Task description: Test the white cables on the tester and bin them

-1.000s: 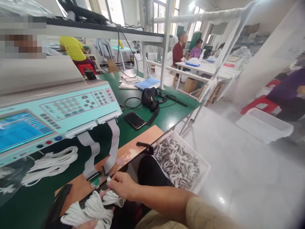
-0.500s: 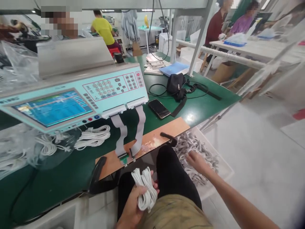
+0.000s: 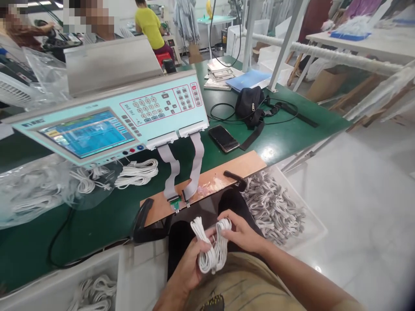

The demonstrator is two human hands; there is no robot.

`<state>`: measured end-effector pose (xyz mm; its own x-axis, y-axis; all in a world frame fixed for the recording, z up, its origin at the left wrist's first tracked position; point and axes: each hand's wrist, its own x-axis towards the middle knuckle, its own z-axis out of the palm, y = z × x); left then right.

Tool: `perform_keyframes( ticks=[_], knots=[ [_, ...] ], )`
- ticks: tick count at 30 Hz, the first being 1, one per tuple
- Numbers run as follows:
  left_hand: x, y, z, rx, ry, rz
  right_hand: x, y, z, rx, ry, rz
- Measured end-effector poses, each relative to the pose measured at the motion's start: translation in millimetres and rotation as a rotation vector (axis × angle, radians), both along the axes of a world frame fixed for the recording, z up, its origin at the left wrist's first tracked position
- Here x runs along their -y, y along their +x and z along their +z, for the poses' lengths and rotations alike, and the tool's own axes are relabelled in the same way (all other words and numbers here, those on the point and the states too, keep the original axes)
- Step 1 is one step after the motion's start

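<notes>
A pair of coiled white cables [image 3: 207, 255] sits in front of my lap. My left hand [image 3: 191, 259] is closed round the lower left of these coils, thumb across the left one. On the right coil, my right hand [image 3: 238, 231] grips the upper end between thumb and fingers. The connector ends are hard to make out. Just beyond my hands is a wooden strip [image 3: 240, 166] along the table edge, where a small green circuit board [image 3: 175, 203] joins grey ribbon cables [image 3: 172, 170] from a tester [image 3: 152, 112] with a lit screen.
A white bin of coiled cables [image 3: 319, 231] stands on the floor at right, another bin [image 3: 121, 276] at lower left. Black clamps [image 3: 144, 220] grip the strip. A phone [image 3: 223, 138], black pouch [image 3: 249, 106] and bagged cables [image 3: 35, 190] lie on the green table [image 3: 301, 134]. People work behind.
My right hand has come from the bin of cables at right to the coils in my left hand and now grips the right one. The view has shifted slightly.
</notes>
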<state>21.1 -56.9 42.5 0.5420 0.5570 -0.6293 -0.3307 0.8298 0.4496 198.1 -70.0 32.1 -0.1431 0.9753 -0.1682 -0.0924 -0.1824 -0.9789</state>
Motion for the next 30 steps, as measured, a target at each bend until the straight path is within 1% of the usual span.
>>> perform_keyframes(
  ticks=[2,3,5,7,8,10,13,15,16,17,18,19,20,22,23,24,25,27,30],
  knots=[
    [-2.0,-10.4,0.6,-0.052,0.100,0.043,0.6,3.3,-6.6,-0.040,-0.047,-0.091],
    [-2.2,-15.5,0.0,-0.122,0.172,0.054,0.4,4.1,-10.2,-0.054,-0.077,-0.129],
    [-0.4,-23.5,-2.4,-0.314,0.363,0.034,-0.5,3.6,-17.3,-0.104,-0.155,-0.180],
    [3.9,-26.3,-5.2,-0.468,0.587,-0.047,-2.0,0.2,-23.8,-0.165,-0.221,-0.213],
    [6.4,-25.6,-6.2,-0.500,0.697,-0.103,-2.7,-2.2,-26.7,-0.189,-0.247,-0.224],
    [10.8,-21.6,-6.5,-0.494,0.899,-0.222,-3.8,-8.0,-31.6,-0.206,-0.287,-0.228],
    [13.6,-14.6,-1.5,-0.507,1.172,-0.390,-4.5,-15.6,-37.9,-0.176,-0.324,-0.191],
    [13.5,-12.7,3.7,-0.536,1.310,-0.492,-4.4,-18.2,-41.8,-0.135,-0.334,-0.147],
    [13.3,-12.7,5.7,-0.537,1.351,-0.531,-4.0,-18.7,-43.4,-0.098,-0.336,-0.117],
    [13.3,-13.1,6.6,-0.528,1.370,-0.555,-3.4,-18.7,-44.5,-0.044,-0.329,-0.080],
    [13.4,-13.9,6.1,-0.518,1.362,-0.550,-2.2,-18.4,-44.8,0.029,-0.297,-0.036],
    [13.6,-14.8,4.0,-0.519,1.318,-0.518,-0.5,-18.0,-44.3,0.120,-0.234,0.006],
    [13.9,-15.8,0.5,-0.533,1.239,-0.459,2.0,-17.6,-42.7,0.219,-0.139,0.038],
    [13.7,-17.7,-9.7,-0.605,1.009,-0.291,8.6,-17.6,-37.0,0.379,0.092,0.080],
    [13.1,-18.5,-15.2,-0.648,0.886,-0.208,12.4,-18.3,-33.4,0.408,0.188,0.103],
    [12.1,-19.0,-20.3,-0.683,0.780,-0.138,16.1,-19.6,-29.9,0.397,0.244,0.138],
    [10.8,-19.2,-24.6,-0.705,0.707,-0.087,19.2,-21.5,-27.1,0.355,0.259,0.177],
    [7.7,-18.7,-29.6,-0.714,0.643,-0.030,22.4,-27.0,-24.3,0.258,0.218,0.217],
    [3.9,-16.8,-29.6,-0.710,0.633,0.026,18.9,-37.1,-26.4,0.234,0.146,0.105]
  ],
)
